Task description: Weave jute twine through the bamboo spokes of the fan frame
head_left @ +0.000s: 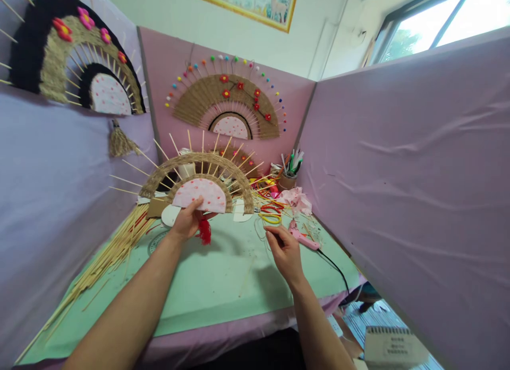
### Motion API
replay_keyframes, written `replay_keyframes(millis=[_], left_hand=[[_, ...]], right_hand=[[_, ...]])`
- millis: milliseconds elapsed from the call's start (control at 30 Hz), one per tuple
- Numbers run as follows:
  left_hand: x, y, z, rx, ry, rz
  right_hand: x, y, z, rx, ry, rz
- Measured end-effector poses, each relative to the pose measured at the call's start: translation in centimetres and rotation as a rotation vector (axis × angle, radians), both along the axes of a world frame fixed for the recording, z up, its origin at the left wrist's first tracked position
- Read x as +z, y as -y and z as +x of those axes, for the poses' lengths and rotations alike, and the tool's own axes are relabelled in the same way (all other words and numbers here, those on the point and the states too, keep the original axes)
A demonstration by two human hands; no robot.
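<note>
My left hand [189,221] grips a half-round woven fan [195,158] by its lower middle, the thumb on the pink dotted cloth centre [205,192]. Bare sticks fan out past its straw-coloured woven band. A red tassel [204,232] hangs beneath, beside the fingers. My right hand [285,250] is raised over the table, right of the fan and apart from it, thumb and fingers closed together. A thin cord [258,230] curves close to its fingertips; whether they hold it is unclear. Yellow-handled scissors [271,219] lie just beyond, and a pink glue gun [303,237] rests to the right.
Thin bamboo sticks [107,253] are piled along the table's left side. A pot of pens and tools [287,179] stands at the back right near crumpled pink cloth [297,200]. Fabric-covered partitions [398,162] enclose the table, with finished fans [235,99] hung on them.
</note>
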State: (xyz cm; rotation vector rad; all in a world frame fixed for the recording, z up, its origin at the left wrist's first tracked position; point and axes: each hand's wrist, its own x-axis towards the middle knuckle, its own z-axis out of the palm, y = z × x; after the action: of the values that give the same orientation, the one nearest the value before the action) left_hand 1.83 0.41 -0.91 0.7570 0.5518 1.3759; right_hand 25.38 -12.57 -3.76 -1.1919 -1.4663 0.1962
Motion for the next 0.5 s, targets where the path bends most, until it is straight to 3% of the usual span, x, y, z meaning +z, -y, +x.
replay_keyframes(millis=[500], left_hand=[[-0.2,0.6,1.0,-0.064,0.053,-0.073]], right_hand=[[-0.5,-0.4,-1.4,0.072,-0.005,-0.071]])
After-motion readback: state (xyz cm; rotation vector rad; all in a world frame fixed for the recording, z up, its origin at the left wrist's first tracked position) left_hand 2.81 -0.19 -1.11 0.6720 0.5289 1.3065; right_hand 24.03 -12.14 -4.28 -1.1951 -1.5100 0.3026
